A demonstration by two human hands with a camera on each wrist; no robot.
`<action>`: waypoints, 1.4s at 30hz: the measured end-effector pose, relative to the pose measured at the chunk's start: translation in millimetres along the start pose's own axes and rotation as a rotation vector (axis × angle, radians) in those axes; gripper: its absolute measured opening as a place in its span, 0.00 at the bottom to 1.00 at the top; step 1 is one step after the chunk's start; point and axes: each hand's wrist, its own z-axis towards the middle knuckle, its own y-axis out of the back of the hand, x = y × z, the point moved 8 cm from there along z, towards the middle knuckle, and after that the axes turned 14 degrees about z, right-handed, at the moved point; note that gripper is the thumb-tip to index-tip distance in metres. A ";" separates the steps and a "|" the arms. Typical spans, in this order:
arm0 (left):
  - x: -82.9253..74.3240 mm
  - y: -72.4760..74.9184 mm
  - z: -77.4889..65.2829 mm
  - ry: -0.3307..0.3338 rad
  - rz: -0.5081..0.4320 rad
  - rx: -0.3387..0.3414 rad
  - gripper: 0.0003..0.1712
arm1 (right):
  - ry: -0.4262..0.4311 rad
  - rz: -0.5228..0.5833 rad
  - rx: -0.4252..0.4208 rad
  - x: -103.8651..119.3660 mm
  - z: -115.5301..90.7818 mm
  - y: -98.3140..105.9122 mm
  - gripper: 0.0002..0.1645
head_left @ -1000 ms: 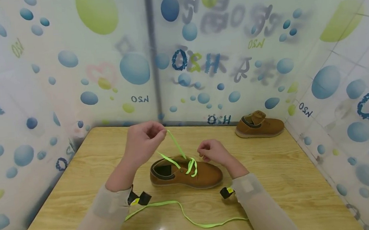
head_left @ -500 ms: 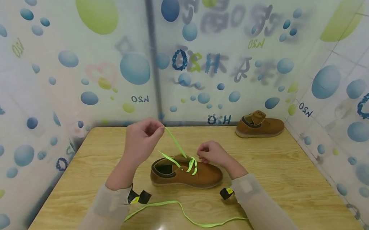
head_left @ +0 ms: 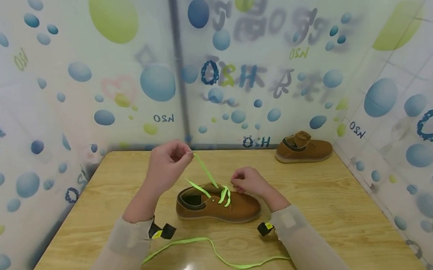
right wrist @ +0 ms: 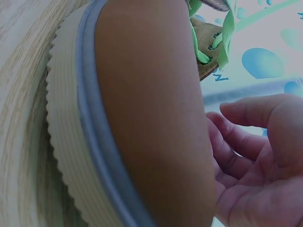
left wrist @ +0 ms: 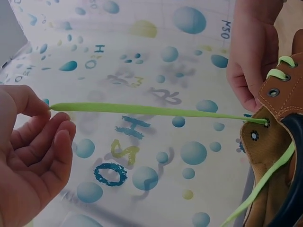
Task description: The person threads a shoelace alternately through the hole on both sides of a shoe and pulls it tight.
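Note:
A brown leather shoe (head_left: 245, 207) rests on the table, its toe to the right, partly threaded with bright green lace. Between left thumb and index finger, my left hand (head_left: 167, 166) pinches the end of a green shoelace (left wrist: 142, 110). That stretch runs taut to an eyelet on the shoe's far flap. Another lace end (head_left: 197, 187) sticks up from the near flap, held by nothing. Beside the shoe's far side is my right hand (head_left: 252, 179), fingers loosely curled; in the right wrist view the shoe partly hides the fingers, and whether they touch it I cannot tell.
A second brown shoe (head_left: 313, 150), its tongue raised, stands at the table's back right corner. One long green lace (head_left: 244, 266) winds over the wooden table (head_left: 353, 226) in front, partly under the forearms. Printed curtain walls (head_left: 215, 122) border the table behind and at the sides.
My left hand, with the pinched lace, has shifted very slightly left. The right hand and the shoe stay nearly where they were.

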 end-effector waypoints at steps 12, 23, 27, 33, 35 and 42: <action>28.9 -20.3 7.4 0.053 -0.234 0.031 0.07 | 0.048 -0.046 -0.117 11.4 -7.1 12.7 0.13; 58.8 -47.9 5.8 0.050 -0.184 0.189 0.05 | 0.175 -0.035 -0.139 51.8 -25.6 1.6 0.06; 64.4 -61.3 0.5 0.043 -0.110 0.274 0.04 | 0.223 -0.062 -0.099 62.7 -32.6 -11.6 0.05; 68.2 -80.2 -4.7 -0.012 -0.024 0.379 0.03 | 0.257 -0.117 -0.031 67.8 -38.7 -28.6 0.05; 68.0 -84.4 -7.3 -0.027 0.011 0.413 0.03 | 0.250 -0.116 -0.015 67.8 -40.1 -32.4 0.05; 66.4 -95.0 -16.3 -0.088 0.083 0.523 0.05 | 0.257 -0.133 0.034 68.7 -47.8 -42.4 0.05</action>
